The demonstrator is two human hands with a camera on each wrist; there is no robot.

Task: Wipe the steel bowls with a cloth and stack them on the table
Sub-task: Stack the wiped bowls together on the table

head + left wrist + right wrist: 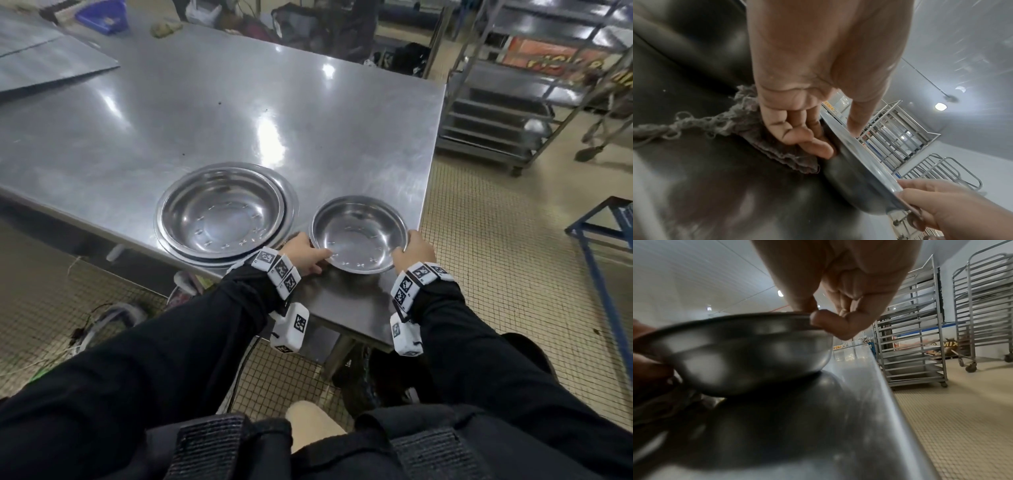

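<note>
We hold the small steel bowl [359, 234] at lower centre of the head view, left hand [303, 255] and right hand [412, 251] fingers pinching its rim. The cloth [764, 138] lies under the left hand, on the tabletop [239, 113]. Next, we judge, it goes onto the stacked bowls [222, 214] at left, set down level.

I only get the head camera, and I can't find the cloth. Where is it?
Observer: The frayed grey cloth lies on the steel table under the left hand's fingers, beside the small round steel bowl.
Operator: Is the right hand really holding the bowl?
Observer: Yes. The right hand pinches its rim, thumb on top, a curled finger beneath.
Operator: Is the bowl up in the air?
Observer: No, the right wrist view shows its base seemingly touching the table.
</note>
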